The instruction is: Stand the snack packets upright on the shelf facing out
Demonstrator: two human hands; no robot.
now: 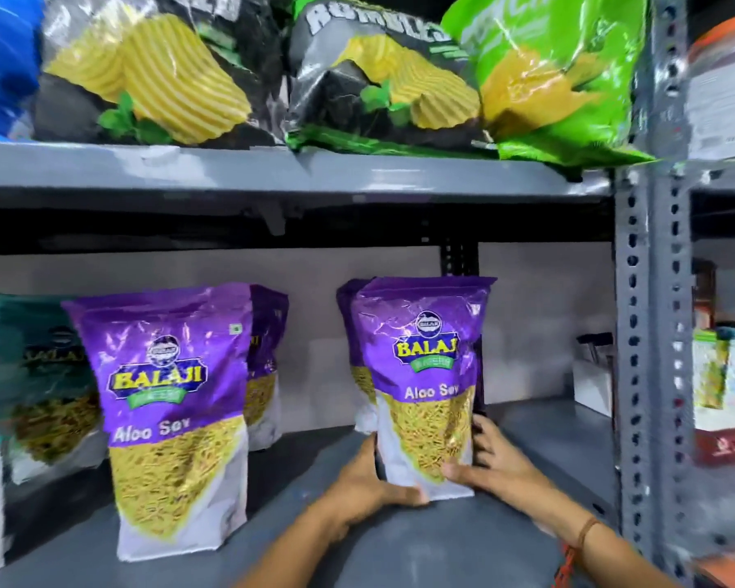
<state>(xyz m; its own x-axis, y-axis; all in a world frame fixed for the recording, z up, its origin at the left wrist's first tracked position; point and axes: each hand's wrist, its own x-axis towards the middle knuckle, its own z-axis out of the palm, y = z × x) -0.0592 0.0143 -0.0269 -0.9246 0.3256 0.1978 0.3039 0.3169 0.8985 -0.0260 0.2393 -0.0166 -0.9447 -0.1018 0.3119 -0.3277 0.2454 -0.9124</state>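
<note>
A purple Balaji Aloo Sev packet (421, 367) stands upright on the grey lower shelf (442, 541), front facing out. My left hand (370, 481) grips its lower left corner and my right hand (489, 464) holds its lower right side. Directly behind it stands another purple packet (353, 333), mostly hidden. To the left, a second Aloo Sev packet (175, 418) stands upright facing out, with one more purple packet (266, 358) behind it.
Teal packets (43, 384) stand at the far left of the same shelf. Black and green chip bags (153, 74) fill the upper shelf (272, 171). A perforated steel upright (650, 333) bounds the right side, with a white box (592, 375) at the back.
</note>
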